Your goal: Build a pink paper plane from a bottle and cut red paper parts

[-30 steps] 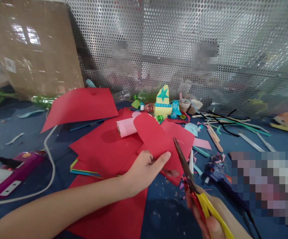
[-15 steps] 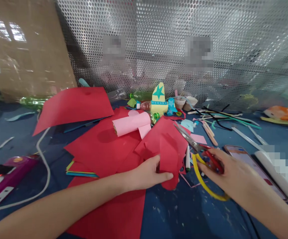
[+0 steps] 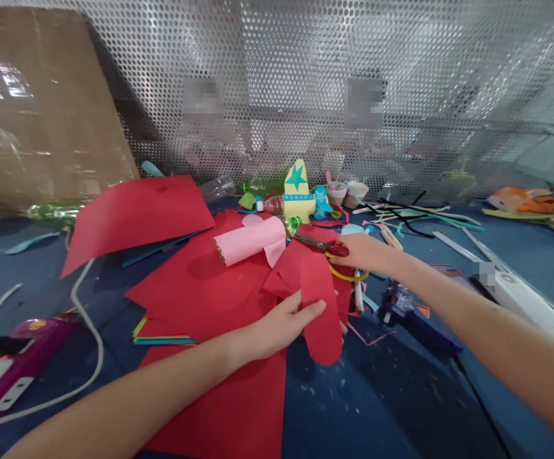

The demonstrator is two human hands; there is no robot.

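My left hand (image 3: 284,326) is closed on a red paper cutout (image 3: 323,331), a long strip with a rounded lower end, thumb on the front and fingertips behind. Further from me, my right hand (image 3: 365,252) grips scissors (image 3: 313,242) with red and yellow handles. Their blades point left over the red scraps, beyond the cutout's top. Just left of the blade tips lies a bottle wrapped in pink paper (image 3: 252,241), its green cap facing right. Under it spread several red paper sheets (image 3: 200,293).
A yellow paper-covered bottle (image 3: 299,204) with a star fin lies at the back. A blue glue gun (image 3: 415,325) rests beneath my right forearm. At left are a purple power strip (image 3: 32,357) and white cord (image 3: 95,319). A perforated metal panel (image 3: 277,83) stands behind.
My right hand has moved left and away from me with the scissors, uncovering the glue gun. The cutout stays in my left hand, turned slightly. The view has shifted a little.
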